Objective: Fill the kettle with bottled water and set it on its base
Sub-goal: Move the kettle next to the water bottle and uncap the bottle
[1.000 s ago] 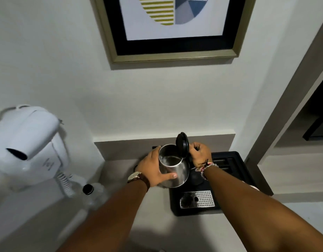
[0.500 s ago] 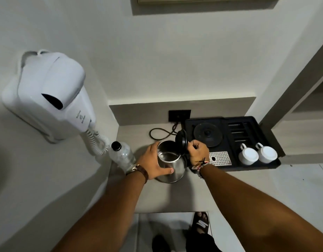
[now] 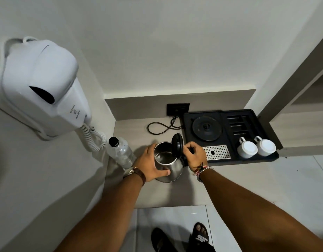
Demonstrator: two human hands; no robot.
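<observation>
On the grey counter, left of the black tray, sits one steel kettle, upright, mouth facing up, with its black lid flipped open and standing on edge at the right side of the rim. One clear water bottle, black cap on, stands upright just left of it, near the wall. Far right on the tray is one round kettle base, well apart from the kettle, plus two white cups upside down and one perforated drip plate. Left hand is wrapped round the kettle body, fingers curled on the far side, thumb across the near side. Right hand is at the handle side with fingers curled closed; can't tell exactly what they pinch. Both forearms reach in from the near edge.
</observation>
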